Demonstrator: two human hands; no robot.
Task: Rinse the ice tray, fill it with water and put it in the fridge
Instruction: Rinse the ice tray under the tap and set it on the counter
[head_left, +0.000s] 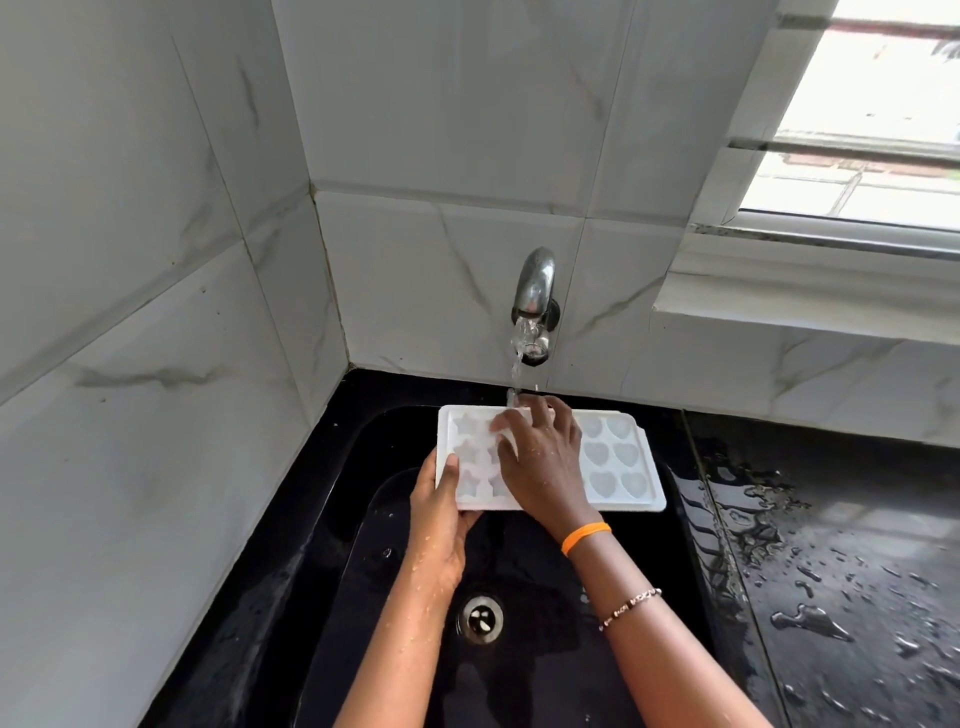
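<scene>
A white ice tray (618, 467) with star and heart moulds is held level over the black sink (332, 519), under the running tap (535, 291). Water falls from the tap onto the tray's far edge. My left hand (441, 514) grips the tray's left end, thumb on the rim and fingers underneath. My right hand (540, 457) lies on top of the tray's middle, its fingers spread over the star moulds. Both hands and forearms are wet.
The sink drain (480, 618) lies below my arms. A wet black counter (831, 571) with water drops runs to the right. White marble tile walls close the corner at left and behind. A window (862, 119) sits at the upper right.
</scene>
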